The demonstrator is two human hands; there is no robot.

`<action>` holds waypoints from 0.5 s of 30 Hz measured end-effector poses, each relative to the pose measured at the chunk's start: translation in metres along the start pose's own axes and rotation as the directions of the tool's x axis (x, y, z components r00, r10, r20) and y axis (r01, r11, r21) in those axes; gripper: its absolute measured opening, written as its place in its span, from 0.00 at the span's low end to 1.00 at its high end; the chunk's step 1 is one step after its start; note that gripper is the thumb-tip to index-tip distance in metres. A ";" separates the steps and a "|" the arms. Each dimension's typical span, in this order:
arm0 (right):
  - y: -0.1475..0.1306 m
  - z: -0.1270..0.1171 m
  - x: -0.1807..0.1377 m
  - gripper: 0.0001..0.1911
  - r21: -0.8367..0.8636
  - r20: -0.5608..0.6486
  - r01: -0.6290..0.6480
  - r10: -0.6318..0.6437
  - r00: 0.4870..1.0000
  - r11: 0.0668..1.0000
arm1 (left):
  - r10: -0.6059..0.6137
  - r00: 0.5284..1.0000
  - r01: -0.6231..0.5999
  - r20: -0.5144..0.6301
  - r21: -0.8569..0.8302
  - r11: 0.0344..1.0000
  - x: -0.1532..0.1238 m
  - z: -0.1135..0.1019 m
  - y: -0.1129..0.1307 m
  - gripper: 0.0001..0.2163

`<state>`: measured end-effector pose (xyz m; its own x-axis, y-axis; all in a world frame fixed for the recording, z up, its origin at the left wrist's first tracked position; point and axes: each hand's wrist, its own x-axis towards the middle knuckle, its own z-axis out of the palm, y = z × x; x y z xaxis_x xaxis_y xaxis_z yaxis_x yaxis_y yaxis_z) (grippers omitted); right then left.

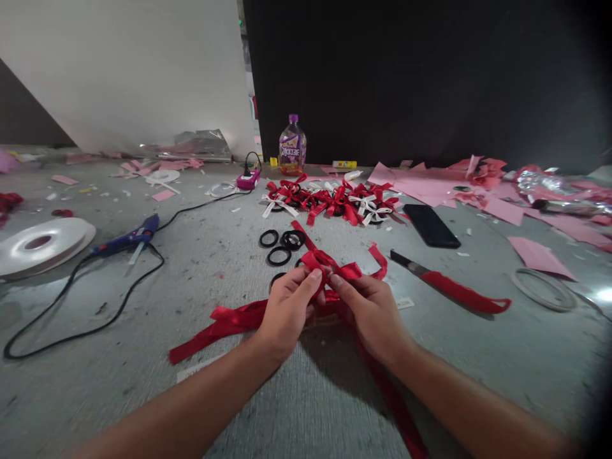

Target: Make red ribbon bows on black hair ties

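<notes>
Between my two hands is a red ribbon (313,258), looped and bunched like a bow. My left hand (291,309) pinches the loop on the left side. The fingers of my right hand (370,312) are closed on the ribbon just beside it. More red ribbon lies under the hands, with a strip (215,328) stretching left and a long tail (394,401) running toward me beneath the right wrist. Just beyond my left hand lie several black hair ties (279,255). Farther back is a pile of red and white bows (329,201).
A red-handled knife (444,288) and a black phone (431,225) lie to the right. On the left are a blue glue gun (127,237) with its cord and a white ribbon spool (45,245). A bottle (292,146) stands behind the bows. Pink paper (421,182) is scattered at the back.
</notes>
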<state>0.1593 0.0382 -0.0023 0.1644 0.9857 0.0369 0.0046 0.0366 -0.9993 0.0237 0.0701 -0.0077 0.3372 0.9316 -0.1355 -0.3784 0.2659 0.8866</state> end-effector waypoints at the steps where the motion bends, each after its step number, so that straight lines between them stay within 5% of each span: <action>1: -0.001 0.000 0.000 0.14 -0.042 -0.005 0.006 -0.006 1.000 0.999 | -0.014 1.000 0.014 0.007 0.009 1.000 0.000 -0.001 -0.001 0.16; 8: -0.004 0.000 -0.001 0.15 -0.120 -0.009 0.048 -0.050 0.999 0.992 | 0.087 0.996 -0.085 -0.016 0.118 0.989 0.002 -0.001 -0.002 0.13; 15: -0.004 0.000 -0.001 0.16 -0.134 0.006 0.040 -0.039 0.999 0.990 | 0.030 0.999 -0.030 0.013 0.049 0.998 0.001 0.000 0.000 0.11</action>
<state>0.1593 0.0375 0.0021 0.1577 0.9846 0.0758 0.1428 0.0532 -0.9883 0.0241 0.0709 -0.0080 0.3373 0.9357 -0.1033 -0.3458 0.2252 0.9109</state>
